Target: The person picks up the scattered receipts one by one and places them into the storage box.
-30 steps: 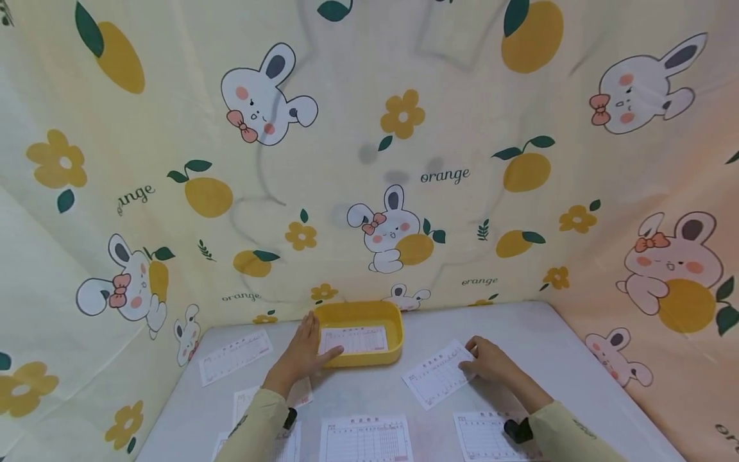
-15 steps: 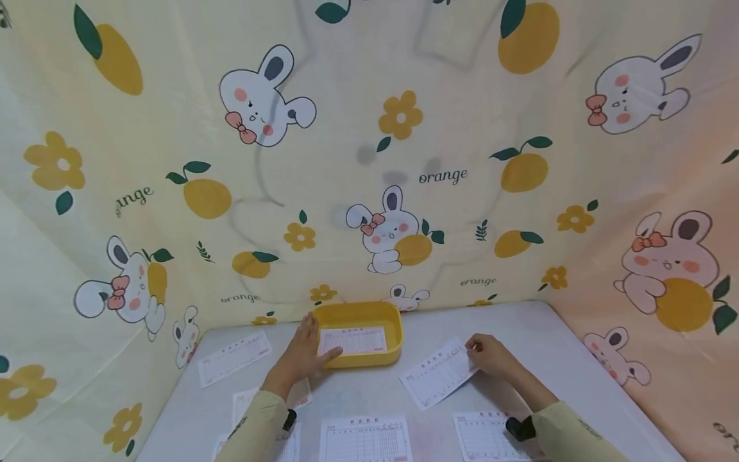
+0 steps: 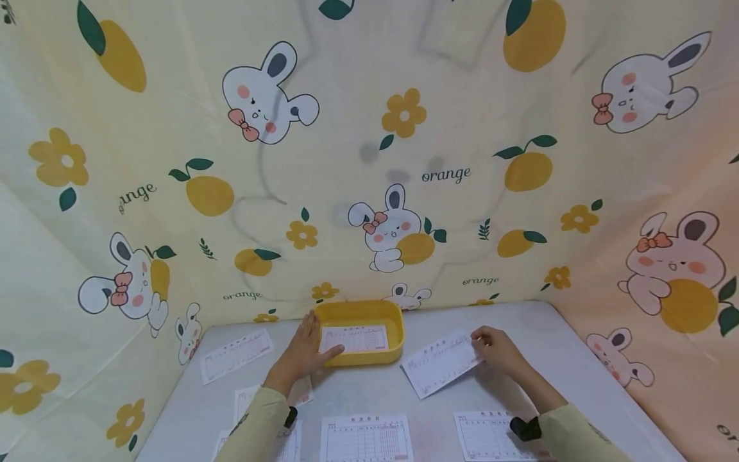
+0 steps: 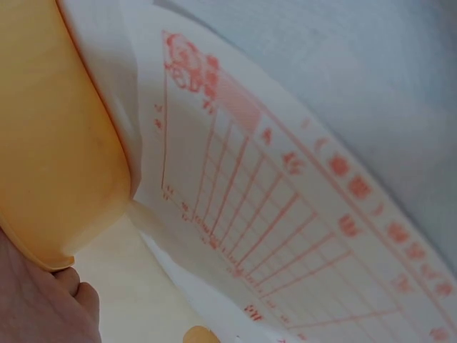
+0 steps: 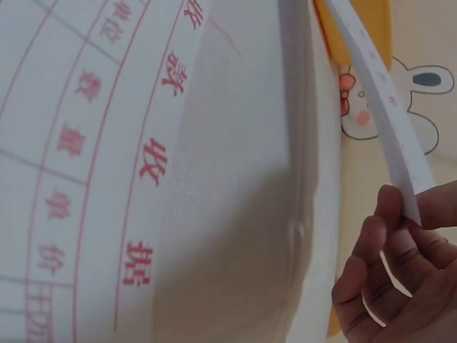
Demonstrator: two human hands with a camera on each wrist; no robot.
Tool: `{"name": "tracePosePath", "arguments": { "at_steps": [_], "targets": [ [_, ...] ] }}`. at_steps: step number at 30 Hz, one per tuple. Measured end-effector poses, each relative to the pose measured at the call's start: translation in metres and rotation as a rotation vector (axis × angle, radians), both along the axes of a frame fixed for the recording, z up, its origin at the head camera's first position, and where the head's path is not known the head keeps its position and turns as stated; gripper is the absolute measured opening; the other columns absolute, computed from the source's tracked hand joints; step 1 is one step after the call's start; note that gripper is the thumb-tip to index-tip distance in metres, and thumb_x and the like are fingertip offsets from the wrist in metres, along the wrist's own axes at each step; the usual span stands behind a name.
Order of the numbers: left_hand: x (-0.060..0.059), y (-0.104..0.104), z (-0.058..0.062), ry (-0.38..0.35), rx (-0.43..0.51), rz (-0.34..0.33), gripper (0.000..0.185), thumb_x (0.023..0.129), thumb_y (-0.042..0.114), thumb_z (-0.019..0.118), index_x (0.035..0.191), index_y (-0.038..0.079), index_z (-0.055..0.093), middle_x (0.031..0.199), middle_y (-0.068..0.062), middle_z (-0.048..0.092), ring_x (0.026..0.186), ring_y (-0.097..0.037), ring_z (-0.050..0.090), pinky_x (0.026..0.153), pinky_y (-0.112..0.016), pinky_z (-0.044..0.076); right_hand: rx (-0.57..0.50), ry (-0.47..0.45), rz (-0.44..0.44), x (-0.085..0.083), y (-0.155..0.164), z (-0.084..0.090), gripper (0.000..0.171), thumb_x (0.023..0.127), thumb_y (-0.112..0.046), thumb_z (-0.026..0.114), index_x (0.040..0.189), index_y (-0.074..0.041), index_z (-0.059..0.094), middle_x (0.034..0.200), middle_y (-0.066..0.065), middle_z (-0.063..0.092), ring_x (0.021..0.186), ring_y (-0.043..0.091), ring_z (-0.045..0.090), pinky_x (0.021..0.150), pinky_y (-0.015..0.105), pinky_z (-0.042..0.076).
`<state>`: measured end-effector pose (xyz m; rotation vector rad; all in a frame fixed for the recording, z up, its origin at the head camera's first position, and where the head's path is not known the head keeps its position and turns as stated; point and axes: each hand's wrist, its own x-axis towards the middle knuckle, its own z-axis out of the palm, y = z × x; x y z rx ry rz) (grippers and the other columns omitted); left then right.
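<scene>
My left hand (image 3: pixel 301 357) rests against the left end of a yellow plastic basket (image 3: pixel 395 356), its fingers straight along the outer wall and its thumb reaching over the front corner. Inside the basket lies a white receipt slip with red print. Between the thumb and fingers of my right hand (image 3: pixel 501 353) is the right edge of another receipt slip (image 3: pixel 440 364), tilted up with that edge raised above the table. The right wrist view shows this receipt (image 5: pixel 389 121) nearly edge-on, pinched at its near end by the fingertips (image 5: pixel 389 204).
Further receipts lie on the white table (image 3: pixel 369 388): one at the far left (image 3: pixel 238 356), overlapping ones under my left sleeve, one at the front middle (image 3: pixel 365 439), one at the front right (image 3: pixel 485 436). A patterned cloth (image 3: pixel 369 160) rises behind the basket and along both sides.
My right hand has lifted its edge of the receipt, moving slightly up and to the right, and the slip now tilts more. The left hand and basket stay in place.
</scene>
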<state>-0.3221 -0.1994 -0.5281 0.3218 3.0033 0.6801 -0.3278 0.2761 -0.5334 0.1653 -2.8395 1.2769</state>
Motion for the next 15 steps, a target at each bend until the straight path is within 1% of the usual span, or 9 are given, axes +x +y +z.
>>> {"name": "tracePosePath", "arguments": {
  "at_steps": [2,5,9,11,15],
  "targets": [
    [-0.0005,0.0,-0.0006,-0.002,-0.014,0.003,0.114,0.1,0.07,0.06,0.168,-0.008,0.01,0.179,-0.023,-0.001,0.166,-0.041,0.002,0.133,-0.057,0.015,-0.016,0.024,-0.01,0.001,0.0012,0.0,0.019,0.104,-0.004,0.06,0.118,0.004,0.069,0.103,0.013,0.068,0.087,0.022,0.057,0.065,0.029,0.049],
    [-0.0014,-0.0002,-0.0016,-0.008,-0.033,0.008,0.115,0.1,0.071,0.059,0.168,-0.007,0.01,0.179,-0.023,-0.002,0.166,-0.04,0.001,0.133,-0.056,0.013,-0.056,0.036,-0.036,0.0023,0.0031,0.0009,0.02,0.105,-0.005,0.058,0.12,0.005,0.068,0.103,0.014,0.069,0.085,0.021,0.057,0.063,0.027,0.05],
    [-0.0023,-0.0003,-0.0033,-0.005,-0.055,0.006,0.115,0.101,0.072,0.057,0.168,-0.007,0.01,0.179,-0.023,-0.001,0.166,-0.039,0.001,0.134,-0.054,0.008,-0.107,0.043,-0.07,0.0045,0.006,0.0028,0.022,0.106,-0.005,0.057,0.124,0.006,0.065,0.098,0.013,0.067,0.081,0.02,0.057,0.06,0.026,0.051],
    [-0.0024,0.0001,-0.0037,-0.002,-0.058,-0.001,0.114,0.101,0.072,0.057,0.168,-0.008,0.01,0.179,-0.023,-0.001,0.166,-0.038,0.0,0.134,-0.053,0.005,-0.135,0.067,-0.091,0.005,0.0074,0.0039,0.022,0.107,-0.005,0.058,0.125,0.007,0.065,0.095,0.013,0.067,0.079,0.019,0.057,0.06,0.025,0.051],
    [-0.003,-0.0001,-0.0035,0.005,-0.048,-0.005,0.113,0.102,0.07,0.057,0.168,-0.009,0.01,0.179,-0.023,-0.001,0.166,-0.038,0.0,0.134,-0.053,0.004,-0.191,0.131,-0.118,0.0036,0.0092,0.0074,0.02,0.108,-0.004,0.059,0.123,0.007,0.066,0.092,0.013,0.066,0.074,0.016,0.057,0.059,0.023,0.051]
  ]
}}
